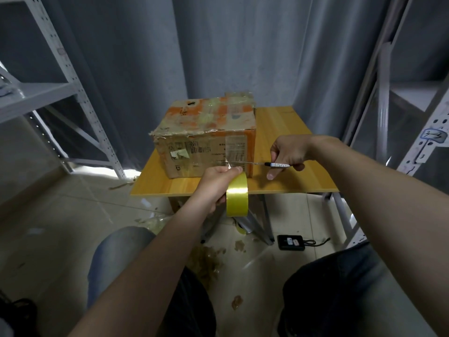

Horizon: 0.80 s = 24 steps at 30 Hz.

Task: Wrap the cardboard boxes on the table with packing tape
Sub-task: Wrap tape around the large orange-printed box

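1. Head view, holdings: your left hand [217, 183] has its fingers curled round the yellow tape roll [237, 199], held just off the near edge of the bench [291, 178]. Your right hand [290, 154] has its fingers gripping the handle of the cutter [278, 164], blade pointing left.
2. Task item: the cardboard box [206, 132] stands on the left part of the bench. A clear tape strip [230, 152] runs from its near face down to the roll.
3. Hazard, blade: the tip sits just beside your left thumb and fingertips. Should the strip part suddenly, the blade is likely to run on toward that hand. Cut away from the fingers.
4. Hazard, strip: if you let the tension drop, the blade will probably drag the film instead of cutting it, and the loose end may fold onto itself.
5. Hazard, box: its left face lies at or over the left bench edge; which, you cannot tell from here. A hard pull on the strip could shift the box toward you.
6. Room: bare bench lies to the right of the box, with a narrower band in front.
7. Limits: shelf racks [418, 147] flank both sides, the right one near your right forearm.
8. Footing: tape scraps and a black device [290, 242] lie on the floor [73, 227] below.
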{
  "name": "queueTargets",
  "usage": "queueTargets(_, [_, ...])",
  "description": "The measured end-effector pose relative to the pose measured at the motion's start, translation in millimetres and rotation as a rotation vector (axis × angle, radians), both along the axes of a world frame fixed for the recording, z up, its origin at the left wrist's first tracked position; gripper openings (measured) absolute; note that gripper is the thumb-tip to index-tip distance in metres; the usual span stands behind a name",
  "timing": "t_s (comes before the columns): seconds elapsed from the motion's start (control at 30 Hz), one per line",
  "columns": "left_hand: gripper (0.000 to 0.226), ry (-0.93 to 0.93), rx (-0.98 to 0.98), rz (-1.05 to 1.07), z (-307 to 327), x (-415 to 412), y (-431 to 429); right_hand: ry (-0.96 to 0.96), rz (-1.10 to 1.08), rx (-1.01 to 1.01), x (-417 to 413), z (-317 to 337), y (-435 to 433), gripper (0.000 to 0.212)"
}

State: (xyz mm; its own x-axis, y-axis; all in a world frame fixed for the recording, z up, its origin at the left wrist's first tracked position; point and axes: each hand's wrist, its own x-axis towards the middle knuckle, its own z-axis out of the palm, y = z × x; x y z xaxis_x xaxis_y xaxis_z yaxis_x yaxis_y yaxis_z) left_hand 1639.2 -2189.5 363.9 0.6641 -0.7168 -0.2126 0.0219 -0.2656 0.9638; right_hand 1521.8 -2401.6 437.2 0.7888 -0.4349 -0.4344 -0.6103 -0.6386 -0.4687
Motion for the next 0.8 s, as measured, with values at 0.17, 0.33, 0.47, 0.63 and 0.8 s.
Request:
queueTargets(0.17, [0.025,-0.008,0.061,-0.042,-4.7,-2.7,6.0,0.042,0.014,-0.04,-1.1,-3.3,6.4,0.045])
queueTargets(0.33, [0.032,0.029,0.089,-0.052,-6.8,-3.5,9.4,0.031,0.021,-0.059,-4.8,-12.2,6.0,0.042])
queueTargets(0.47, [0.026,0.048,0.149,-0.131,-2.1,2.8,14.4,-0.116,0.014,-0.168,-19.4,-19.8,1.1,0.046])
queueTargets(0.63, [0.022,-0.022,0.124,-0.234,4.1,5.1,18.3,-0.826,-0.269,-0.028,-39.3,-42.0,4.7,0.056])
queueTargets(0.8, [0.012,-0.09,-0.015,-0.264,14.0,0.3,17.9,-0.777,-0.655,-0.225,-45.8,-68.3,4.0,0.037])
